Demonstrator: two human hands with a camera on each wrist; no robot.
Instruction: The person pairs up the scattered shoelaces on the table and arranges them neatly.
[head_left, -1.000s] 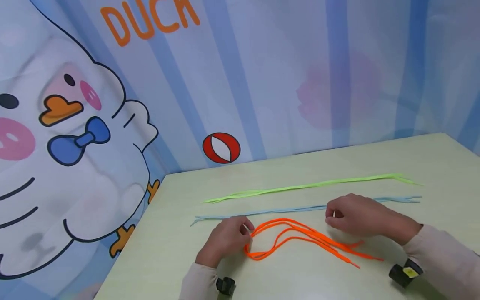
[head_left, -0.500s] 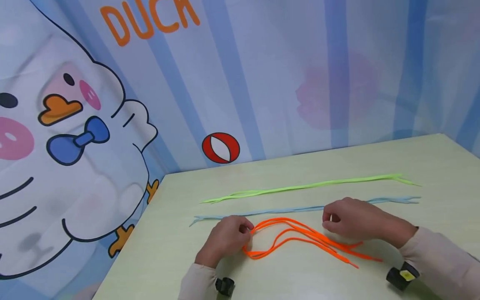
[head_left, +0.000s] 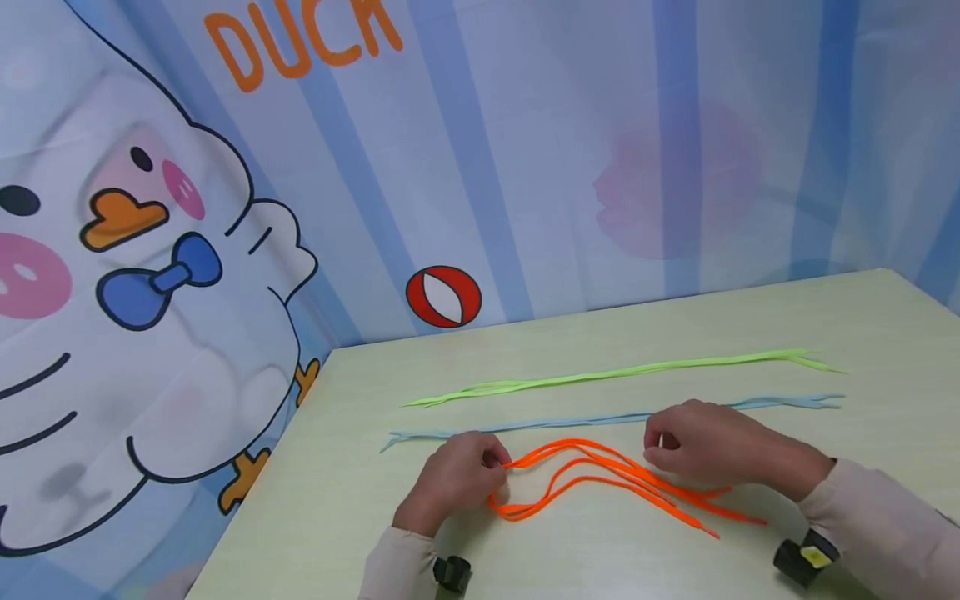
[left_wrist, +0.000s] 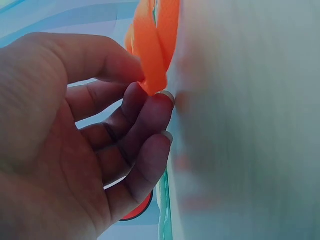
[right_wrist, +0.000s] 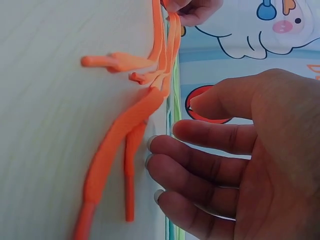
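Orange shoelaces [head_left: 645, 477] lie across the front of the table in a wavy bundle, their tipped ends toward the right. My left hand [head_left: 453, 475] pinches the folded left end of these laces between thumb and fingertips; the left wrist view shows the orange fold [left_wrist: 152, 60] coming out of that pinch. Beside the bundle, toward its right part, my right hand [head_left: 708, 437] hovers with fingers loosely bent and nothing between them. In the right wrist view its fingertips are apart from the lace ends [right_wrist: 102, 165]. It partly covers a pair of light blue shoelaces [head_left: 570, 422] behind.
Farther back, yellow-green shoelaces [head_left: 600, 375] lie stretched out, roughly parallel to the blue ones. The pale table [head_left: 300, 517] ends at a curtain [head_left: 555, 167] printed with a duck. Each sleeve has a black wrist camera [head_left: 806, 558] below it.
My right hand has shifted slightly left and toward me. The left hand keeps its pinch on the orange shoelaces, whose upper strands look a little more gathered at the fingertips.
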